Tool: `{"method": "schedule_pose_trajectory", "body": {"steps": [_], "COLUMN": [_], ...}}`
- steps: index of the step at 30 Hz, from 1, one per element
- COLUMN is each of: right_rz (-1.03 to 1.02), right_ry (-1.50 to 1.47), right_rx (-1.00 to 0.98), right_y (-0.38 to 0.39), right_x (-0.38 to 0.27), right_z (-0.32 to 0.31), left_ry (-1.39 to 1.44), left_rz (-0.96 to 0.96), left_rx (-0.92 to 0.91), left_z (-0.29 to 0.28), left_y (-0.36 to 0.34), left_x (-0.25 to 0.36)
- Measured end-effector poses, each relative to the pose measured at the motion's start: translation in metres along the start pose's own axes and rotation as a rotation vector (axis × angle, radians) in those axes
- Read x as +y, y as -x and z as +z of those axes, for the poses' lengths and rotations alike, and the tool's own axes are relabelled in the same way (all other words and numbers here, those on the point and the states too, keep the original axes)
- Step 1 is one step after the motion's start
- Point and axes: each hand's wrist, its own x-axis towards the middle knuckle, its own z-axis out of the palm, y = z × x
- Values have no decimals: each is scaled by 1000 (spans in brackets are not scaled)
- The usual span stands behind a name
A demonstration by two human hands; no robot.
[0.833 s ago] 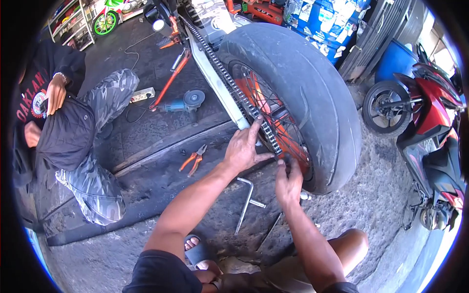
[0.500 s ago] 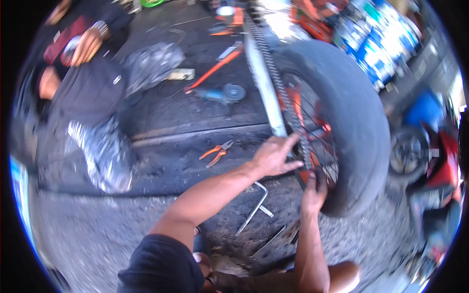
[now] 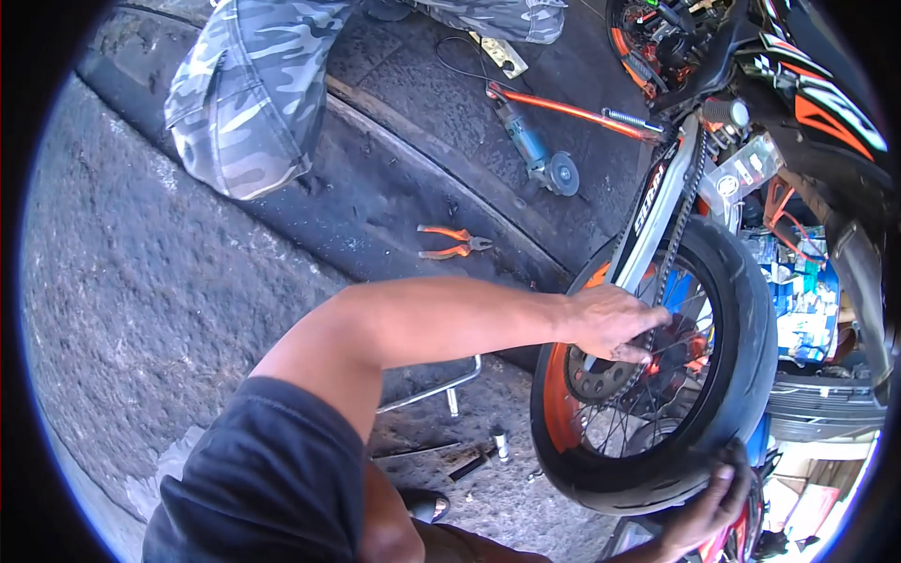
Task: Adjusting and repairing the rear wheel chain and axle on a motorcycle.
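Note:
A motorcycle's rear wheel with a black tyre (image 3: 751, 375), an orange rim and a dark sprocket (image 3: 601, 380) is in front of me. A silver swingarm (image 3: 657, 225) with the chain (image 3: 668, 272) beside it runs down to the hub. My left hand (image 3: 610, 324) lies over the swingarm's end, above the sprocket, with its fingers apart near the chain. It hides the axle area. Low on the tyre, my right hand (image 3: 718, 502) grips its outer edge with bent fingers.
Orange-handled pliers (image 3: 460, 244), a blue angle grinder (image 3: 537, 150) and a power strip (image 3: 502, 54) lie on the floor. A bent metal bar (image 3: 436, 394) and a socket (image 3: 500, 441) are near my foot. Another person's camouflage-trousered leg (image 3: 249, 103) is at upper left.
My view has swung, bringing the motorcycle's body in. My right hand has gone from beside the chain to the tyre's lower edge; my left stays by the swingarm's end.

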Motion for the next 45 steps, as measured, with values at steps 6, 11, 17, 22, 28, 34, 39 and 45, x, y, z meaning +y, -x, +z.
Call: {"method": "schedule_pose_trajectory", "body": {"steps": [6, 11, 17, 22, 28, 34, 39, 45], "right_rz": [134, 163, -5, 126, 178, 228, 222, 315], "right_ry": [110, 87, 178, 249, 312, 381, 403, 211], "right_rx": [-152, -170, 57, 108, 148, 177, 156, 128], "right_y": [-87, -95, -95, -98, -87, -63, -50, -59], "right_x": [44, 61, 43, 46, 51, 72, 91, 97], "right_z": [-24, -5, 13, 23, 10, -14, -35, -35], "left_ry": [215, 256, 357, 394, 355, 228, 266, 1525], "left_rz": [-495, -544, -466, -267, 213, 173, 123, -449], "left_rx": [347, 432, 499, 744, 697, 543, 468, 868], "left_z": [-24, -48, -93, -78, 3, 50, 62, 26], "left_y": [52, 54, -72, -106, -67, -67, -57, -45], "left_x": [-50, -87, -120, -106, -72, -81, -81, -81]}}
